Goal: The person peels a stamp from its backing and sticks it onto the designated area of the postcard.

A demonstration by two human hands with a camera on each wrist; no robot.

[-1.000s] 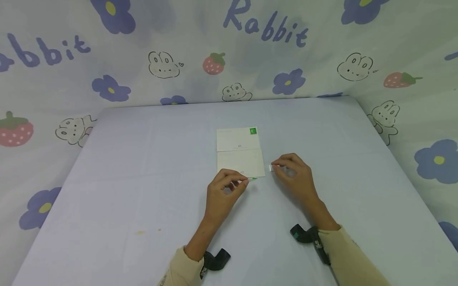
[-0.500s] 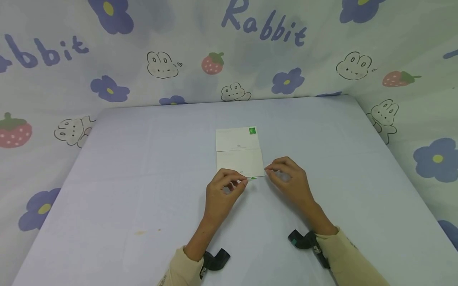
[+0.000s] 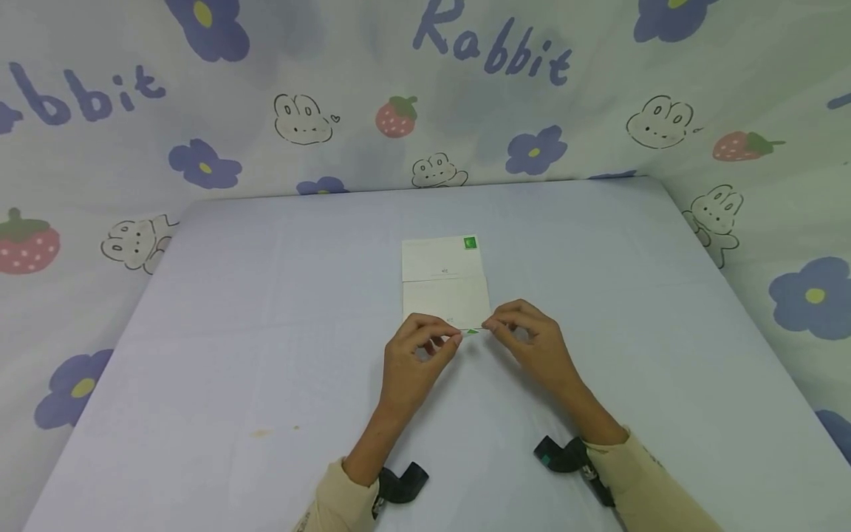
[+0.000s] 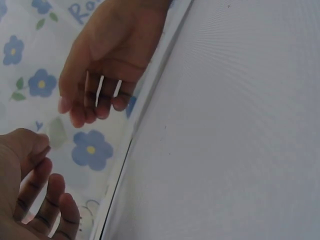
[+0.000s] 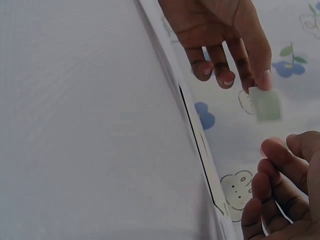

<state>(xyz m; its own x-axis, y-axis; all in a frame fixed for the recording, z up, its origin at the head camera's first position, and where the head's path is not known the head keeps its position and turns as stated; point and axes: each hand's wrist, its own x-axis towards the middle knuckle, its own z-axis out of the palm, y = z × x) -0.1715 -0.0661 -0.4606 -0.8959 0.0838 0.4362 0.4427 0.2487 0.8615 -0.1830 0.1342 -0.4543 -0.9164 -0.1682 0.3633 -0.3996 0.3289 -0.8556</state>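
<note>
The left hand (image 3: 420,362) pinches a small green-and-white stamp (image 3: 472,332) by its left end, over the lower edge of a cream card (image 3: 444,299). In the right wrist view the stamp's pale side (image 5: 268,105) hangs from the left thumb and fingertips. Facing it from the right, the right hand (image 3: 532,343) has thumb and index finger pinched together, with fingertips right at the stamp's right end. The small white piece seen earlier in that pinch is hidden now. A green stamp (image 3: 470,242) sits at the card's top right corner, and a line crosses the card's middle.
A white cloth covers the table (image 3: 319,295), with yellowish stains (image 3: 261,433) at front left. Behind and at both sides hangs a rabbit-and-flower printed curtain (image 3: 359,74). Black wrist cameras (image 3: 403,484) sit by both sleeves.
The right hand has moved left and slightly toward the person, bringing its fingertips to the stamp; the white piece in its pinch has gone out of sight. The left hand has kept its place.
</note>
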